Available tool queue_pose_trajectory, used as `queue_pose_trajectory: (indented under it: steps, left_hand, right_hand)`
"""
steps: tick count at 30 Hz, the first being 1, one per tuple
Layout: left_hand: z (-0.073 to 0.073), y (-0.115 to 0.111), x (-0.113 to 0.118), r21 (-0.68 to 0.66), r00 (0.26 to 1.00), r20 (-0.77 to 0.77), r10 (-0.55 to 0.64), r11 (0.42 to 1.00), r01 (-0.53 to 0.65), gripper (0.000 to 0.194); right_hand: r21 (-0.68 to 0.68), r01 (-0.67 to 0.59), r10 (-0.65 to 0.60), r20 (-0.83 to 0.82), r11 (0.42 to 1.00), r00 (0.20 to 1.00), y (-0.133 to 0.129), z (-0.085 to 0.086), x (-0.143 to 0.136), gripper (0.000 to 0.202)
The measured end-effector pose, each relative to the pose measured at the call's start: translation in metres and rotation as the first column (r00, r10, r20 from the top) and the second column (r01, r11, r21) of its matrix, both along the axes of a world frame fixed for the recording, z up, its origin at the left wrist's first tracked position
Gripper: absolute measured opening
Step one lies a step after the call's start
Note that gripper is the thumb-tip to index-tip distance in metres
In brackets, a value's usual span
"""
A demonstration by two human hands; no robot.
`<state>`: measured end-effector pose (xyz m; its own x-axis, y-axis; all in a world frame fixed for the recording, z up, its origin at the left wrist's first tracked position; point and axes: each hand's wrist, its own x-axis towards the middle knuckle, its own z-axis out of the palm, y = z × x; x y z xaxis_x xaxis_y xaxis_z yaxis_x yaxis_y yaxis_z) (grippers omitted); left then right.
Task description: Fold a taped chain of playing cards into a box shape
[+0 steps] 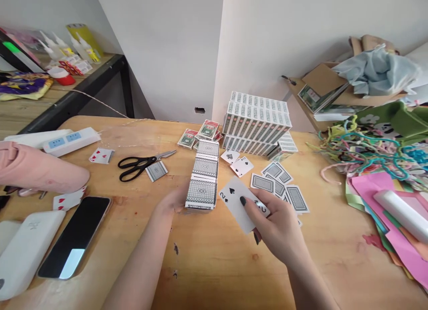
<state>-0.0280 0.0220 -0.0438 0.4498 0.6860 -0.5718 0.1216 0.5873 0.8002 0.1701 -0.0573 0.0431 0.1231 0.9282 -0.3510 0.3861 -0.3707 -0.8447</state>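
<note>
My right hand point(272, 221) pinches a playing card point(239, 203), a two of spades with its face up, between thumb and fingers. To its left stands a long row of stacked playing cards point(202, 192), patterned grey backs upward, reaching away from me in several sections. My left hand point(179, 197) rests against the near left side of this row; its fingers are mostly hidden there. Just beyond my right hand lie several face-down cards point(296, 198) with grey backs. Two face-up cards point(242, 166) lie between the row and the boxes.
Many card boxes point(257, 118) are stacked at the back, with a few loose card boxes point(209, 129) beside them. Black-handled scissors point(137, 163), a phone point(78, 234) and a power strip point(72, 140) lie on the left. Coloured paper point(377, 198) and tangled yarn point(368, 149) cover the right side.
</note>
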Motion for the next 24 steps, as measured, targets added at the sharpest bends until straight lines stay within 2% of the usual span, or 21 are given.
queue_pose_trajectory:
  steps: [3, 6, 10, 15, 19, 24]
  left_hand:
    - [0.0, -0.002, 0.004, -0.107, 0.99, 0.132, 0.043, 0.994, -0.029, 0.027]
    - [0.004, -0.005, 0.007, -0.142, 0.985, 0.164, 0.049, 0.99, -0.026, 0.026]
    - [0.008, -0.008, 0.008, -0.091, 0.986, 0.168, -0.01, 0.996, 0.026, 0.028]
    - [0.002, -0.012, 0.008, 0.012, 0.995, 0.088, -0.04, 0.999, 0.039, 0.03]
    - [-0.001, -0.015, 0.011, 0.014, 0.988, 0.144, 0.054, 0.998, -0.056, 0.028]
    - [0.005, -0.019, 0.017, -0.161, 0.966, 0.159, 0.202, 0.971, -0.176, 0.032]
  right_hand:
    - [0.009, -0.048, 0.048, 0.019, 0.999, 0.999, 0.0, 0.0, -0.001, 0.035]
    - [0.023, -0.078, 0.077, 0.021, 0.997, 0.997, -0.001, -0.001, -0.001, 0.035]
    - [0.006, -0.083, 0.083, 0.009, 0.997, 0.997, -0.003, -0.001, -0.002, 0.033]
    - [-0.007, -0.111, 0.11, -0.02, 0.994, 0.994, -0.002, -0.001, -0.006, 0.025]
    - [0.016, -0.158, 0.159, -0.001, 0.987, 0.987, 0.0, 0.003, -0.01, 0.021]
    - [0.07, -0.204, 0.204, 0.006, 0.976, 0.979, 0.004, 0.005, -0.014, 0.022]
